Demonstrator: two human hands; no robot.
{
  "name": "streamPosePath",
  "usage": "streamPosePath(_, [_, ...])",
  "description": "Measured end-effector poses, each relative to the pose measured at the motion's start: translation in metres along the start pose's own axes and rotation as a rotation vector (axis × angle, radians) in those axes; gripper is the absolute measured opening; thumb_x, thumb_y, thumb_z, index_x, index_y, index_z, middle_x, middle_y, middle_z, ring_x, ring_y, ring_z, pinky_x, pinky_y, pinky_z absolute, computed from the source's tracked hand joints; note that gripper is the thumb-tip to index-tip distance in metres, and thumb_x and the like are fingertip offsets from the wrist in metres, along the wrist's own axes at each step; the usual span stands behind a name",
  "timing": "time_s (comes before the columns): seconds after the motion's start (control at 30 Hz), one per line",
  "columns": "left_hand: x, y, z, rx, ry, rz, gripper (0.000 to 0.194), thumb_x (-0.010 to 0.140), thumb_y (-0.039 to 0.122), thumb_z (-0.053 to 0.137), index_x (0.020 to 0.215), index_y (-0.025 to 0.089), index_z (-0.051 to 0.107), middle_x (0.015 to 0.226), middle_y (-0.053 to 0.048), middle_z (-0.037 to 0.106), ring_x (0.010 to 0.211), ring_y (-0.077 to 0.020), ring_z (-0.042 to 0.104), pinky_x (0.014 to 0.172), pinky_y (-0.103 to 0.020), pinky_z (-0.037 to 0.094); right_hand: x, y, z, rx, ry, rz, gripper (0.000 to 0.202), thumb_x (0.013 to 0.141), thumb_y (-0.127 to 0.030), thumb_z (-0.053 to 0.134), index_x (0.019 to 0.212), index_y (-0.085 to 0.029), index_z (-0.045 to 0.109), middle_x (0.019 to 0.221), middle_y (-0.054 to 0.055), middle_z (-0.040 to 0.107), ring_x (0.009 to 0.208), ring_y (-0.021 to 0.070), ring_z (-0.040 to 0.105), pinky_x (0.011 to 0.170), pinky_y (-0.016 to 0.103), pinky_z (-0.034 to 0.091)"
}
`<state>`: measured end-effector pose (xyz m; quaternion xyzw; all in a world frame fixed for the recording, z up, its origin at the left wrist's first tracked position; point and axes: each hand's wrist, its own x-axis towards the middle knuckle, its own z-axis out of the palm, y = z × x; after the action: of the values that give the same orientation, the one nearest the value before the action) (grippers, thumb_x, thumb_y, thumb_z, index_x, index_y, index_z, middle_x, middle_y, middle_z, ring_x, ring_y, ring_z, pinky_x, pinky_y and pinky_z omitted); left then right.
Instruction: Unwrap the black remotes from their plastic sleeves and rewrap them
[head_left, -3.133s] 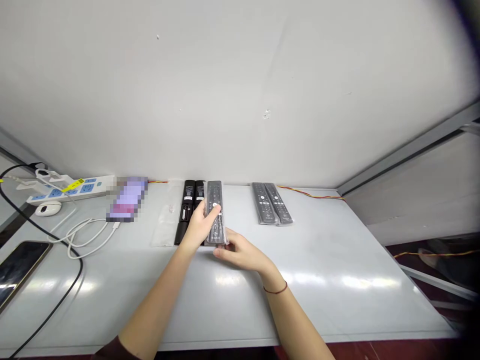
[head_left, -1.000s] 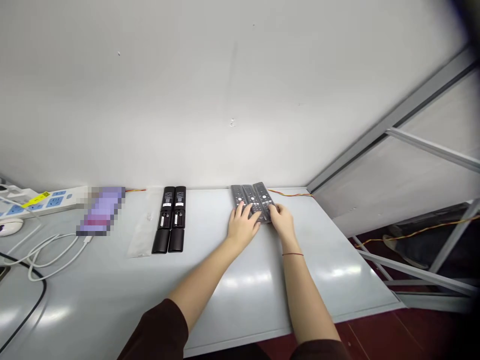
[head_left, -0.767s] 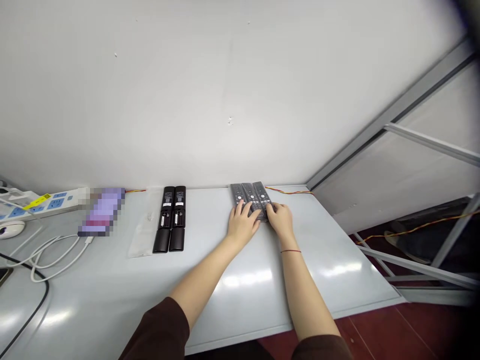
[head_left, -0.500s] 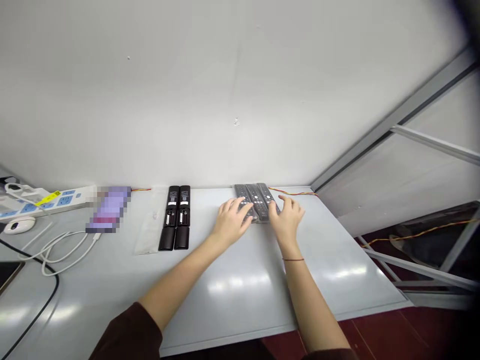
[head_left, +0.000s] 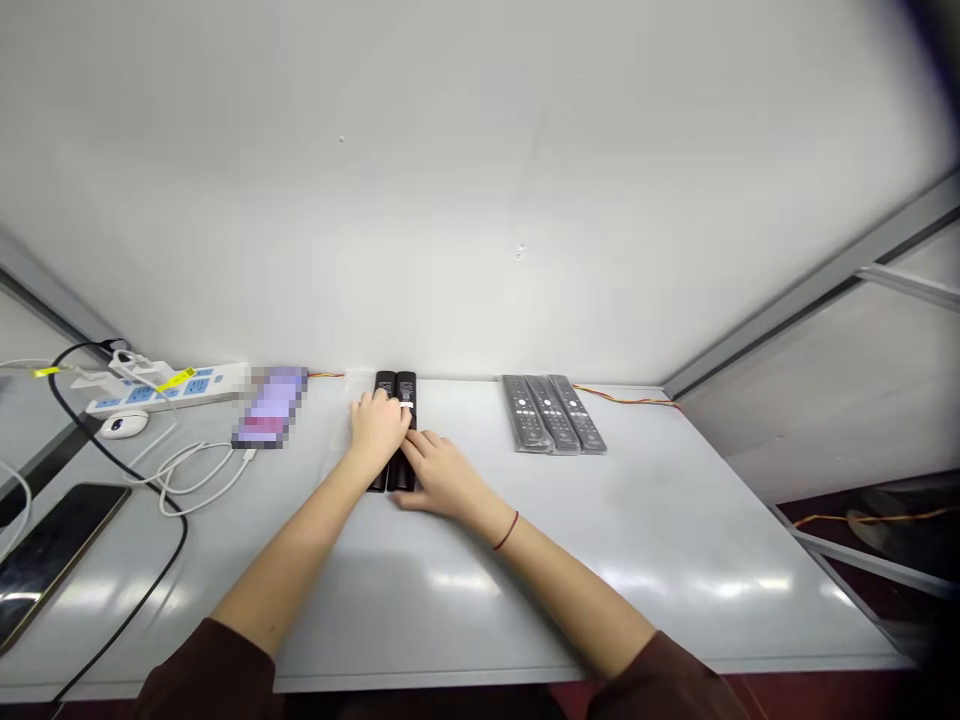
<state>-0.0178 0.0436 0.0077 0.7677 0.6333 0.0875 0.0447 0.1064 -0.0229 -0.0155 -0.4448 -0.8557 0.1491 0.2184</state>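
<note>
Two black remote controls (head_left: 405, 476) lie side by side, face down, with printed labels toward their far ends. My left hand (head_left: 379, 430) is closed over their middle part, its fingers curled on them and hiding the battery compartments. From the right, my right hand (head_left: 442, 475) reaches against the right-hand remote. Its fingers are stretched onto that remote, and its thumb is spread apart near the lower end. The hands almost meet over the remotes. Whether a small part is between the fingers is hidden.
Three wrapped remotes (head_left: 551, 415) lie face up to the right. A clear plastic bag (head_left: 341, 425) is left of the black remotes. Farther left are a phone (head_left: 271, 408), white cable (head_left: 199, 502), power strip (head_left: 169, 392) and dark tablet-like device (head_left: 60, 550). A wall (head_left: 465, 250) stands behind.
Both hands have left the wrapped remotes and moved left onto the black remotes. The view has turned left, so things on the table appear farther right.
</note>
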Motion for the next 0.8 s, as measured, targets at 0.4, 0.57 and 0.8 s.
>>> streamPosePath(0.4, [0.002,0.019,0.006,-0.072,-0.073,0.029,0.032,0.085,0.035,0.050,0.101,0.011,0.062,0.098,-0.019,0.063,0.098,-0.0318,0.057,0.087,-0.043,0.039,-0.011,-0.009,0.018,-0.059,0.067,0.107,0.050,0.078,-0.038,0.063,0.121,-0.016,0.049,0.106,0.016,0.057,0.094,0.0334,0.054,0.080,0.049,0.047])
streamPosePath(0.57, [0.002,0.027,0.005,-0.113,-0.187,0.055,0.037,0.082,0.030,0.053,0.115,0.014,0.055,0.110,-0.017,0.058,0.094,-0.0274,0.061,0.080,-0.036,0.045,-0.018,-0.013,0.019,-0.101,0.096,0.111,0.052,0.077,-0.037,0.065,0.120,-0.013,0.050,0.105,0.018,0.058,0.094,0.0331,0.055,0.078,0.047,0.050])
streamPosePath(0.8, [0.007,0.036,0.019,-0.269,-0.195,0.063,0.066,0.073,0.015,0.059,0.136,0.014,0.039,0.120,-0.020,0.052,0.105,-0.0296,0.058,0.088,-0.037,0.043,-0.032,-0.017,0.015,-0.187,0.102,0.134,0.047,0.077,-0.034,0.066,0.116,-0.012,0.052,0.106,0.017,0.058,0.091,0.0309,0.058,0.075,0.047,0.052])
